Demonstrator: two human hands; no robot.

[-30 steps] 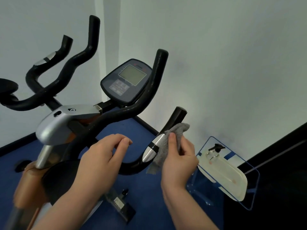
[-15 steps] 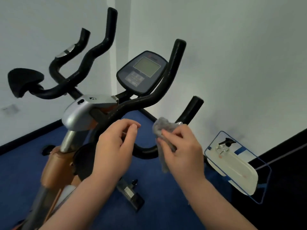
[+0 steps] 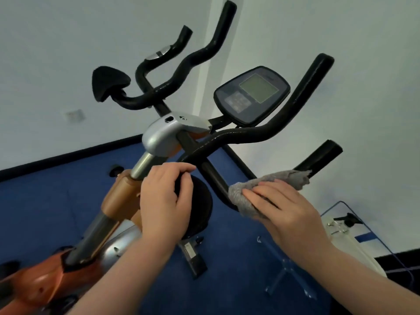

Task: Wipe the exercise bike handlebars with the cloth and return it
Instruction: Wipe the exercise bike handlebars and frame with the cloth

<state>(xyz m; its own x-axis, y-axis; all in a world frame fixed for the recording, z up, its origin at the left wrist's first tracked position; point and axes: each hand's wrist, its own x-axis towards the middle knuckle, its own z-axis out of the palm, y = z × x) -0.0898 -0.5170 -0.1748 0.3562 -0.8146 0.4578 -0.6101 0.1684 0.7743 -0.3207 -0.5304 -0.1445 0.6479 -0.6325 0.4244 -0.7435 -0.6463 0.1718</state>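
Right hand (image 3: 288,210) presses the cloth (image 3: 259,189) against the lower right handlebar (image 3: 318,160), fingers (image 3: 261,196) spread flat over the fabric and the palm curved around the bar from my side; I read this as a closed wrap on cloth and bar together. Left hand (image 3: 166,201) is loosely curled, fingertips bent in toward the thumb, beside the silver post (image 3: 143,164) of the exercise bike (image 3: 163,135); I cannot tell whether it touches the post or the black round part behind it, and it has hold of nothing I can make out.

Head view, cloth: grey, fuzzy, bunched into a thick fold with a ragged free end. It lies along the curved section of the bar, one end under my right fingers near the bend, the free end reaching up the bar toward its black tip, which stands bare beyond the fabric.

Head view, surroundings: the upper right handlebar (image 3: 295,105) rises above the hand, uncovered, with the console (image 3: 252,94) just to its left. The left handlebars (image 3: 181,62) stand well apart from both hands, toward the far wall. A clear stand (image 3: 341,205) holding a pump bottle (image 3: 345,218) sits near the right edge, below and to the right of my right wrist, on the blue floor (image 3: 45,212).
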